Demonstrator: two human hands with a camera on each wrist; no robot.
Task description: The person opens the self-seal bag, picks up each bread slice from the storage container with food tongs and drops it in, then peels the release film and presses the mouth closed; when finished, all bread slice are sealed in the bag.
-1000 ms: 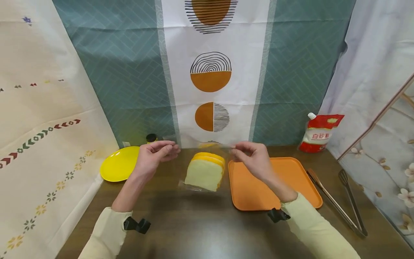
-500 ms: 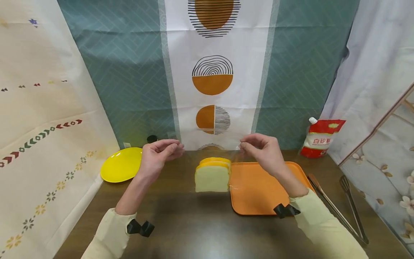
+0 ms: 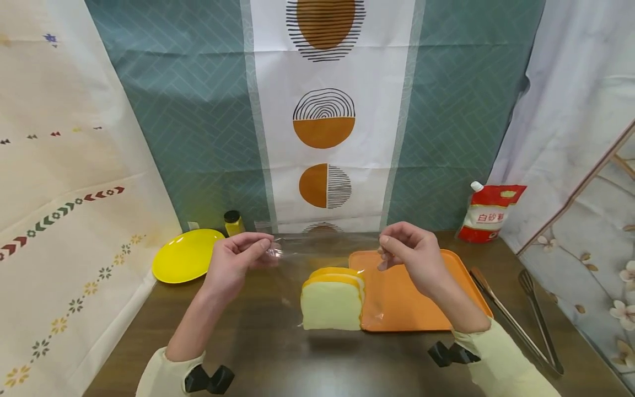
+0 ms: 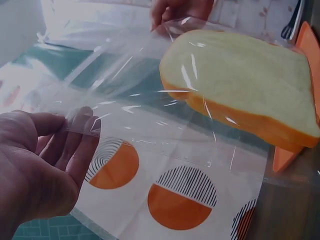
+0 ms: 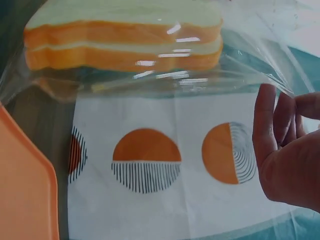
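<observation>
A clear plastic bag (image 3: 292,286) hangs between my two hands in the head view, its top edge stretched level. Slices of bread (image 3: 331,306) with orange crusts lie in the bag's lower right part; the right wrist view shows two stacked bread slices (image 5: 125,42) behind the shiny film. My left hand (image 3: 240,256) pinches the bag's upper left corner between thumb and fingers, seen also in the left wrist view as the left hand (image 4: 47,160). At the upper right corner, my right hand (image 3: 412,253) pinches the film.
Behind the bag's right side lies an orange tray (image 3: 416,309). A yellow plate (image 3: 186,256) and a black-capped yellow bottle (image 3: 233,223) stand at the left. On the right are metal tongs (image 3: 513,320) and a red-and-white pouch (image 3: 488,215) near the back cloth.
Both hands have come down a little, and the bag with the bread has moved lower and slightly right. The bread swung from tilted to level. Both hands keep their pinch on the film.
</observation>
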